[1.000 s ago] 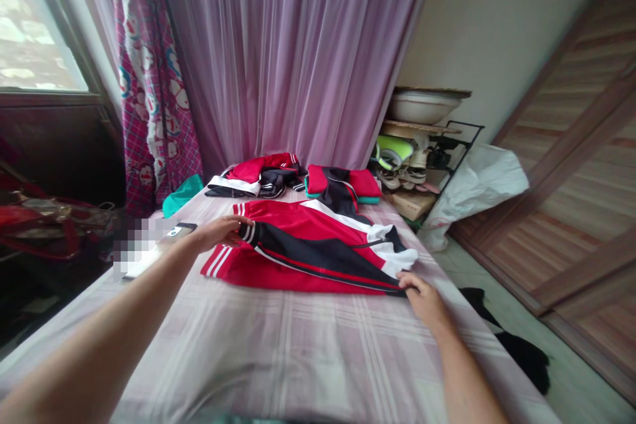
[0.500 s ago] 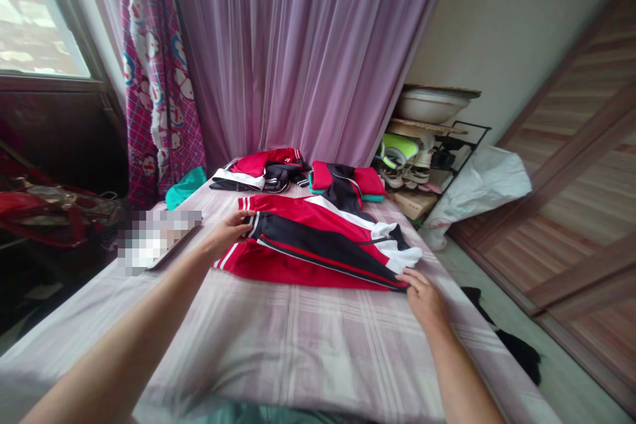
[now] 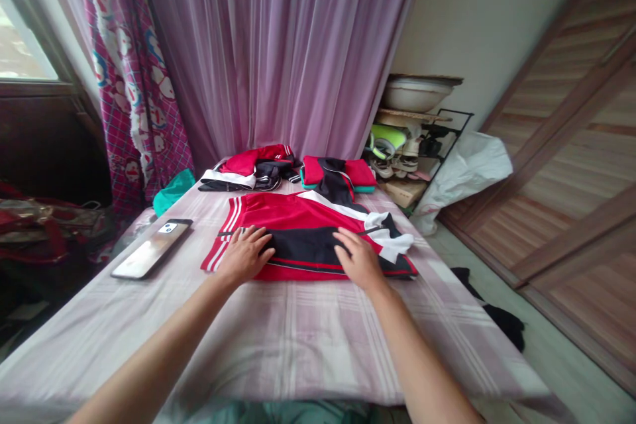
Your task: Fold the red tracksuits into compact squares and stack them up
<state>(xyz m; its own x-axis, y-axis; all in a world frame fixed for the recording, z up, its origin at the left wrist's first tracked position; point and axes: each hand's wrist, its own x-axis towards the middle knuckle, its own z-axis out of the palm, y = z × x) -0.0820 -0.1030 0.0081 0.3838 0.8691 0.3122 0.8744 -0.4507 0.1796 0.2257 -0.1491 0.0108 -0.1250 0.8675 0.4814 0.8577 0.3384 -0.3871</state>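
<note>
A red, black and white track jacket (image 3: 293,209) lies flat across the middle of the checked cloth. One black sleeve with red and white piping is folded over its red body, and the white collar end points right. My left hand (image 3: 247,254) rests with fingers spread on the sleeve near the white-striped hem. Toward the collar side, my right hand (image 3: 358,258) lies on the same sleeve, its fingers apart. Neither hand grips the fabric. The jacket's other sleeve appears to extend away from me, toward the folded clothes behind.
Behind the jacket are a loose heap of red, black and white clothes (image 3: 253,165) and a folded red and teal stack (image 3: 362,172). A phone (image 3: 152,250) lies at left, near a teal cloth (image 3: 173,191). A shoe rack (image 3: 457,139) and white bag (image 3: 472,169) stand right.
My left hand has let go of the cuff and my right hand the sleeve's shoulder end. The sleeve now lies flat, with both hands moved inward onto it. The view has shifted slightly.
</note>
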